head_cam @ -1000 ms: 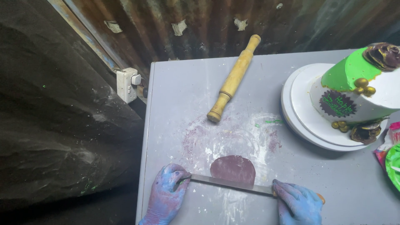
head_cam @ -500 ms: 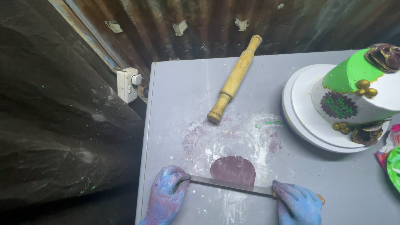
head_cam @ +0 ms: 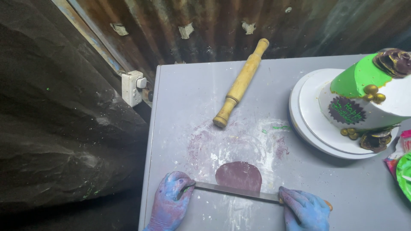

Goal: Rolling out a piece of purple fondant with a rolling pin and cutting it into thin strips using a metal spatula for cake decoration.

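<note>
Your left hand (head_cam: pixel 170 204) pinches the tip end of the long knife (head_cam: pixel 235 191), fingers closed around the blade's point. Your right hand (head_cam: pixel 305 209) is wrapped tight around the handle end, with a bit of orange handle showing past your fist. Both hands are stained blue and purple. The blade lies flat across the near edge of the rolled-out purple fondant disc (head_cam: pixel 239 176), which sits on the grey table (head_cam: pixel 192 85) in a dusting of white powder. Further back, the wooden rolling pin (head_cam: pixel 241 83) lies at an angle, well apart from the disc. To your right stands the green and white decorated cake (head_cam: pixel 368 94) on its white turntable (head_cam: pixel 308 128).
</note>
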